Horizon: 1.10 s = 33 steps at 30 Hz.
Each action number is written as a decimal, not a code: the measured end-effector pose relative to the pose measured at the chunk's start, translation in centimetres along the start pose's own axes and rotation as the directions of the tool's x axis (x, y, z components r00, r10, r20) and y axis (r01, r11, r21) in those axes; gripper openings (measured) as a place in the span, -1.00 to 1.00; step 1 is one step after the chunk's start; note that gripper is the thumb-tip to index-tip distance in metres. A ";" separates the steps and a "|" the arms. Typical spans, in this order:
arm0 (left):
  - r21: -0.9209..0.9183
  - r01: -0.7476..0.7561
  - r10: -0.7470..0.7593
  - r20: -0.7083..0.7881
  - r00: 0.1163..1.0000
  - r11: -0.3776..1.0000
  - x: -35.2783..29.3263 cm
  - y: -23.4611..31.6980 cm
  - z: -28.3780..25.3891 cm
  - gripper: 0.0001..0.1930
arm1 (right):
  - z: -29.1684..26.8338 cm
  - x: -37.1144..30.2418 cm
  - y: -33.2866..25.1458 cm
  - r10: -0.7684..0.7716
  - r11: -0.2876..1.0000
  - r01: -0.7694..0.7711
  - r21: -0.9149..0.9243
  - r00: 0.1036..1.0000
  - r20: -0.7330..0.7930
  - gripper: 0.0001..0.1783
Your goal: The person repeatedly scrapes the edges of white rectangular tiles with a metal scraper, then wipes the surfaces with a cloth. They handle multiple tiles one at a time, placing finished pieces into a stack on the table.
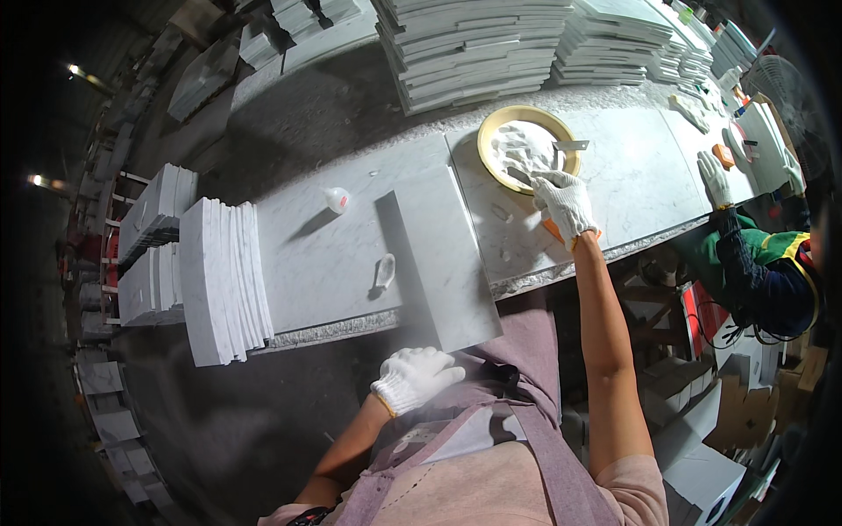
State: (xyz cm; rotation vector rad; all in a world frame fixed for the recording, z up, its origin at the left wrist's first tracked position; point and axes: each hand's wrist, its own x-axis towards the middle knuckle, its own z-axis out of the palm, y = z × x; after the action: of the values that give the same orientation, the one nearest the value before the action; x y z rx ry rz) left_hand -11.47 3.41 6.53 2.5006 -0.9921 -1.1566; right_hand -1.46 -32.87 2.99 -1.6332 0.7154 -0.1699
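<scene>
My right hand (564,203), in a white knit glove, is closed at the near rim of a yellow bowl (482,145). White paste or powder (519,147) fills the bowl. A dark flat blade, apparently a putty knife (519,176), extends from my fingers into it. Another metal scraper (572,145) lies over the bowl's right rim. Under my right hand shows an orange piece (552,230), mostly hidden. My gloved left hand (417,379) is loosely closed before my waist, with nothing visible in it. Just beyond it, a long pale marble slab (445,259) overhangs the table's front edge.
A white squeeze bottle (336,200) and a small oval white piece (385,271) are on the marble-topped table (307,254). Marble strips (219,276) stand at the left end; tile stacks (482,48) line the back. A gloved co-worker (763,263) works at the right.
</scene>
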 end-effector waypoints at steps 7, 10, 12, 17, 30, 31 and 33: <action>0.024 -0.056 0.059 -0.138 0.989 0.998 -0.3 -0.9 1.3 -0.54 | 0.6 -1.5 -0.2 -0.031 0.994 0.022 0.107 0.996 0.081 -0.77; 0.031 -0.066 0.069 -0.135 0.988 0.997 -0.3 -1.2 1.5 -0.54 | 2.3 -3.3 0.0 0.000 0.970 -0.039 0.241 0.988 0.156 -0.66; 0.045 -0.077 0.083 -0.143 0.986 0.996 -0.2 -1.3 1.6 -0.52 | 3.7 -4.1 0.3 -0.002 0.978 -0.043 0.204 0.976 0.217 -0.57; 0.017 -0.050 0.052 -0.114 0.992 0.999 -0.2 -1.5 1.7 -0.49 | 8.5 -4.8 1.2 0.103 0.967 -0.149 0.207 0.970 0.219 -0.60; 0.050 -0.080 0.089 -0.204 0.975 0.996 -0.4 -2.3 2.9 -0.49 | 12.5 -4.2 4.0 -0.407 0.900 0.407 -0.153 0.913 0.033 -0.69; 0.047 -0.078 0.086 -0.201 0.976 0.996 -0.4 -2.3 2.9 -0.50 | 12.5 -4.2 4.1 -0.447 0.866 0.443 -0.230 0.894 0.037 -0.69; 0.055 -0.075 0.084 -0.202 0.976 0.996 -0.4 -2.2 2.8 -0.50 | 12.4 -4.1 4.1 -0.502 0.819 0.493 -0.293 0.863 0.048 -0.70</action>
State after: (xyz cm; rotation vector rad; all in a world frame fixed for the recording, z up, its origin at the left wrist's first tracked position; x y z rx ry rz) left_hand -12.65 5.53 3.95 2.5282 -1.0631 -0.8422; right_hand -0.04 -20.25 -2.28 -2.0930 0.3254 -0.4872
